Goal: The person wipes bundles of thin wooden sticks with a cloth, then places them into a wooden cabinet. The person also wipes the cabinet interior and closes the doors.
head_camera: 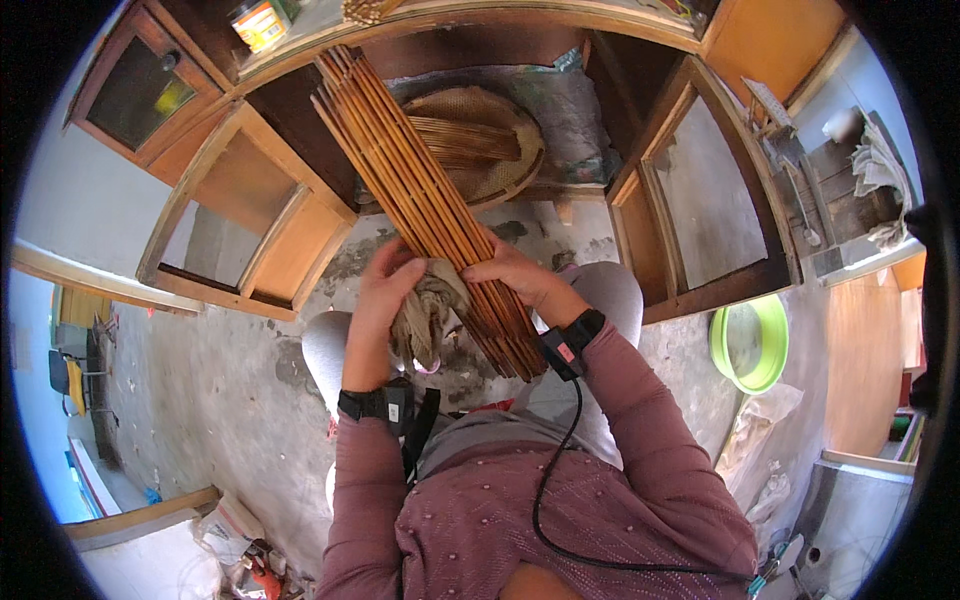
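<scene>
A thick bundle of thin brown sticks (420, 180) slants from upper left to lower right in front of me. My right hand (510, 270) is closed round its lower part, thumb across the sticks. On the bundle's left side my left hand (394, 281) holds a crumpled grey-beige cloth (427, 307), which hangs below the fingers and touches the sticks. Behind the bundle, a round woven tray (525, 161) lies inside the low cabinet, bearing more thin sticks (465, 142). The palms and some fingers of both hands are hidden.
Wooden cabinet doors with panes stand open at left (247, 217) and right (705, 202). A jar (259, 26) and another stick bundle (367, 9) sit on the surface above. A green plastic basin (720, 345) is on the right. A black cable (536, 502) crosses my front.
</scene>
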The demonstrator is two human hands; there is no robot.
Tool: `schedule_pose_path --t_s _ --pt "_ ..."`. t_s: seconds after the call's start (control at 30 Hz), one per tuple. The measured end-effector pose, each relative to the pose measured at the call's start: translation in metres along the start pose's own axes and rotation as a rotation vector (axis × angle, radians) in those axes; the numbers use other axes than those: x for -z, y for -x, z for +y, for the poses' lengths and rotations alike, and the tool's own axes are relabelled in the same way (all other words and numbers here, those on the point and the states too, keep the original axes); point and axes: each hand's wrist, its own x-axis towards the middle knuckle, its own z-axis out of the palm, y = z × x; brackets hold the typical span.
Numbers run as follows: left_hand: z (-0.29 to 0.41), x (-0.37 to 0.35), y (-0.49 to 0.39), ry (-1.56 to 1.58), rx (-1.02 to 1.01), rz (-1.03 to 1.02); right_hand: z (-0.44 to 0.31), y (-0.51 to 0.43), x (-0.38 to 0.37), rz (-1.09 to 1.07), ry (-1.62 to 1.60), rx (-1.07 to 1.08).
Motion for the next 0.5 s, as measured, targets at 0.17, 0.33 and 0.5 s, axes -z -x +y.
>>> schedule_pose_path --t_s 0.17,0.33,0.5 --pt "-0.001 0.010 0.004 0.090 -0.095 0.192 0.023 0.019 0.017 0.108 0.043 -0.085" --pt "-0.026 -0.012 -0.010 0.085 0.049 0.134 0.039 0.026 0.018 0.080 -0.176 -0.143" --pt "-0.049 -0.052 -0.046 -0.339 -0.223 0.014 0.015 0.008 0.034 0.280 -0.186 -0.144"
